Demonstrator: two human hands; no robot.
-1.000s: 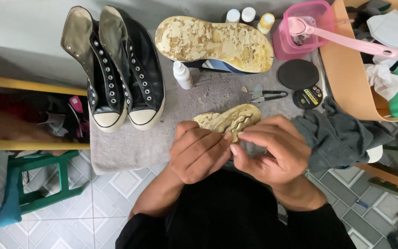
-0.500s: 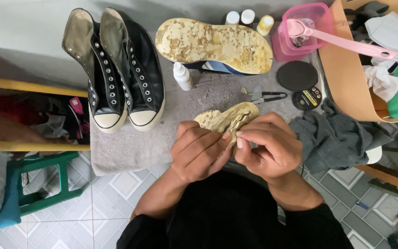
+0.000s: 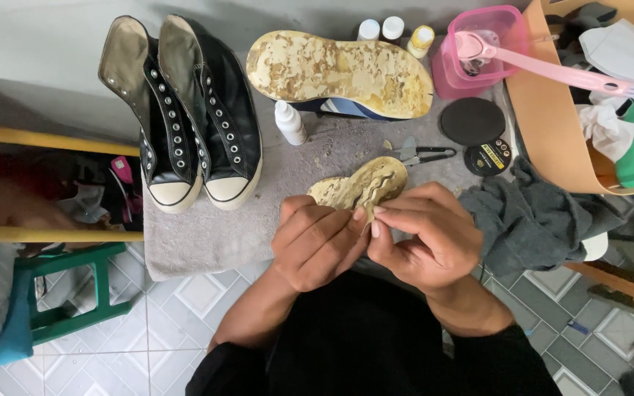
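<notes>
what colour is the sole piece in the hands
Pale yellowish tan with wavy ridges, seen in the head view: the sole piece.

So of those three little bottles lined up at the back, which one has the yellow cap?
The right-hand bottle, the one closest to the pink tub. Its cap is yellow, while the other two bottles beside it have white caps.

**Open lane at the worktop's near-left; far edge and right side crowded**

The grey cloth-covered worktop (image 3: 207, 242) lies bare along its near-left corner. The pair of black lace-up high-top sneakers (image 3: 185, 110) blocks the far-left. An upturned crumbling yellow shoe sole (image 3: 339, 70) spans the far edge, the small white bottle (image 3: 289, 122) beside it. Small black-handled scissors (image 3: 420, 154) and a crumpled dark grey rag (image 3: 530, 220) obstruct the right.
</notes>
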